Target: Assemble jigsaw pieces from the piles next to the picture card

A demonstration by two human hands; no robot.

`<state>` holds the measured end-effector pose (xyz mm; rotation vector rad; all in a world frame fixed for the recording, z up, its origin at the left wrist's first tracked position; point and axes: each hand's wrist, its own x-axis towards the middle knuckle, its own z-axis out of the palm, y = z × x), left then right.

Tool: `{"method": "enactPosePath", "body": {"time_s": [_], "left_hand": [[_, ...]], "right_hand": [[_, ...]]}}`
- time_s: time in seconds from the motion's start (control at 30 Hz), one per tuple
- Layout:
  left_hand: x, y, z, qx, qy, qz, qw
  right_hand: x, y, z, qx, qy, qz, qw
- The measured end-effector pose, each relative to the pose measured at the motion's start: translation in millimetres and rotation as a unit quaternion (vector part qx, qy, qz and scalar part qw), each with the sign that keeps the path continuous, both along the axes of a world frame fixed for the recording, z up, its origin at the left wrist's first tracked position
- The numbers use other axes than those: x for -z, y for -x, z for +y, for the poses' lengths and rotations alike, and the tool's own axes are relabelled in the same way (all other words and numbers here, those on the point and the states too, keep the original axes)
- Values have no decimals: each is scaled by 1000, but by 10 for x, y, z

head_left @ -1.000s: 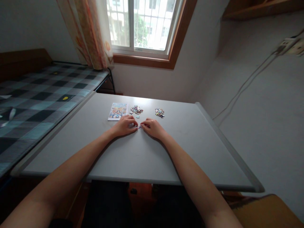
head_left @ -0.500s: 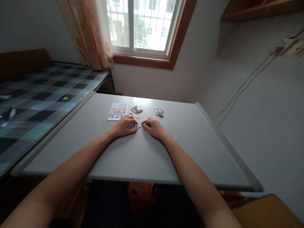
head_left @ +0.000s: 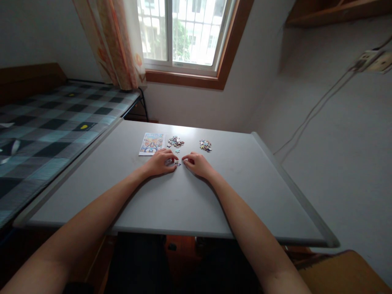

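Note:
On the white table lies a small joined bit of jigsaw pieces. My left hand rests just left of it, thumb and forefinger apart in a curve, the tips at the edge of the pieces. Close on the other side is my right hand, its fingers bent and the thumb and forefinger tips slightly apart, with nothing visible between them. A single light-blue jigsaw piece lies just beyond the hands. Behind it is a loose pile of jigsaw pieces. The undersides of both hands are hidden.
A printed reference picture lies left of the pile, partly behind my left hand. A second pile of jigsaw pieces sits at the back right. The table has a raised right edge; a bed with a checked mattress stands left.
My right thumb and forefinger tips have parted slightly beside the joined pieces. Otherwise both hands stay nearly in place, and the piles and picture have not moved.

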<state>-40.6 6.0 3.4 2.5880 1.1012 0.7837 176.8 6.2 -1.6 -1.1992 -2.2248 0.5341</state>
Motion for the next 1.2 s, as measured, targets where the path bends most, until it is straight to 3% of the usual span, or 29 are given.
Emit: {"method": "enactPosePath", "body": {"time_s": [0.77,0.93,1.1,1.2], "left_hand": [[77,28,50,8,-32,5,999],[69,26,51,-35,-24,-21,999],[52,22,15,-130,35,4,991],[45,18,-1,-139,44,15,989]], "right_hand": [[23,1,16,-1,5,-2,1000],[18,0,14,-3,6,2,1000],[23,5,15,-3,7,4,1000],[17,5,10,-2,7,3,1000]]}}
